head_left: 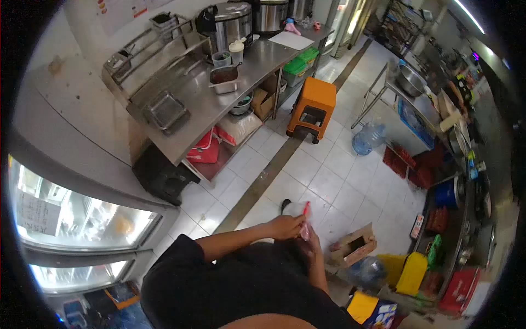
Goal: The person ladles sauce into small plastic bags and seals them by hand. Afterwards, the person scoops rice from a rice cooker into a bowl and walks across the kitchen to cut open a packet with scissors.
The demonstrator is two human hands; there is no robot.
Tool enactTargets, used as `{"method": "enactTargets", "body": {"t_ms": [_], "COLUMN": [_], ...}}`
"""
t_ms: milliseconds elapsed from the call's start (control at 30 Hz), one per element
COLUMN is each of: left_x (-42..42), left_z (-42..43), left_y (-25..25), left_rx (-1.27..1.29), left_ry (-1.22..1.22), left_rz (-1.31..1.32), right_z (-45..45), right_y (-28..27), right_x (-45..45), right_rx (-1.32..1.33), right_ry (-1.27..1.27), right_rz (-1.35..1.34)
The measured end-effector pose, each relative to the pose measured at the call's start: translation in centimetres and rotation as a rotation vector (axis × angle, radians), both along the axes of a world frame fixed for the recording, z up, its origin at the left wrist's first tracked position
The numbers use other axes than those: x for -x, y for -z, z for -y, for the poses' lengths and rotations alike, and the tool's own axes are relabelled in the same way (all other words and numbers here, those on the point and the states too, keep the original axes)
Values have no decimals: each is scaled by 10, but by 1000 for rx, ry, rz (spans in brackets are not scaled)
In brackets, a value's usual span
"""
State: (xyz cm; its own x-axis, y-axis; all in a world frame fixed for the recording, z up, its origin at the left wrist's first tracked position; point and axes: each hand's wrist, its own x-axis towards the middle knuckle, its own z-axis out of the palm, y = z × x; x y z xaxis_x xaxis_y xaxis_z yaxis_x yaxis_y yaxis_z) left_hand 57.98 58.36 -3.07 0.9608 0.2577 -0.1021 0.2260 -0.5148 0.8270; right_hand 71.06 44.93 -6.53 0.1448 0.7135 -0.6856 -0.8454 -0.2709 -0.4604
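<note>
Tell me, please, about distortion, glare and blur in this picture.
Head view: wide-angle distortion bends the fridge, and glare whitens its glass; the tube light looks overexposed; the pink item between left hand and right hand is too soft for detail.

"What's on your steel counter (pixel 198 98) at eleven o'clock?"
"You have a square container (pixel 166 109), a metal pan (pixel 223 88) and a white sheet (pixel 290 40)."
"Your tiled floor (pixel 345 170)?"
"An orange stool (pixel 319 93) at twelve, a blue bottle (pixel 369 139) at one."

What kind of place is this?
It looks like a kitchen, maybe a restaurant's: there's a long steel counter, big metal containers standing on it, and a lit glass-fronted fridge.
</note>
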Motion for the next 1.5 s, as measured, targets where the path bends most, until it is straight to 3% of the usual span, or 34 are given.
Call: {"method": "enactTargets", "body": {"t_ms": [100, 133, 200, 300, 333, 400, 433, 467, 500, 567, 600, 700, 767, 833, 867, 900, 933, 967, 1000, 1067, 1100, 1133, 1233, 1300, 1333, 1500], "left_x": [-32, -46, -60, -83, -89, -105, -112, -119, -135, -141, -157, -236, -276, -318, -334, -351, -375, -383, -415, -458, -478, -504, -545, -555, -557, -550], "left_z": [-48, -65, -101, -179, -205, -259, -288, -316, -349, -394, -420, -498, -520, -519, -545, -571, -578, -588, -607, -631, -640, -647, -660, -662, -661, -653], "left_y": [14, 18, 23, 6, 26, 95, 108, 165, 197, 266, 292, 362, 429, 519, 510, 507, 519, 490, 506, 530, 512, 552, 542, 537, 535, 513], "left_rx": [254, 261, 265, 119, 312, 6, 251, 677, 632, 547, 599, 1052, 1134, 1244, 1432, 1591, 1697, 1643, 1735, 1810, 1706, 1897, 2017, 2101, 2128, 1685], "left_ry": [-147, -249, -442, -662, -846, -1157, -1279, -1393, -1325, -1165, -1150, -1263, -1260, -1243, -1233, -1167, -1188, -1142, -1241, -1159, -1215, -1196, -1433, -1354, -1265, -1579], "left_rz": [36, 36, 11, -79, 70, 131, 163, 16, -18, -149, -207, -354, -156, 217, 310, 57, -28, 188, 6, -17, 119, 88, 674, 1083, 1299, 1176], "right_z": [-72, -102, -168, -261, -295, -349, -384, -418, -451, -506, -534, -673, -780, -886, -923, -957, -992, -1010, -1032, -1062, -1063, -1069, -1070, -1060, -1050, -1032], "right_y": [82, 89, 99, 98, 97, 109, 121, 121, 129, 121, 124, 138, 152, 147, 229, 208, 180, 214, 172, 232, 251, 260, 311, 342, 311, 323], "right_x": [-80, -105, -134, -179, -194, -221, -236, -243, -252, -264, -275, -354, -399, -417, -479, -467, -452, -471, -449, -477, -482, -478, -507, -512, -500, -496], "right_rx": [-260, -158, 39, 62, 23, 20, 6, 139, 6, 77, 35, -119, -197, -311, -473, -409, -347, -578, -500, -475, -410, -362, -365, -433, -303, -345], "right_ry": [-398, -431, -482, -298, -299, -179, -121, 0, -78, 157, 151, 110, 94, 31, -70, 57, 182, 44, -77, 20, 33, 42, -39, -98, -115, -148], "right_rz": [57, 37, -23, -135, -181, -261, -296, -206, -241, -269, -200, -131, -138, -9, -117, -114, -101, -112, 83, 177, 262, 345, 641, 805, 711, 603]}}
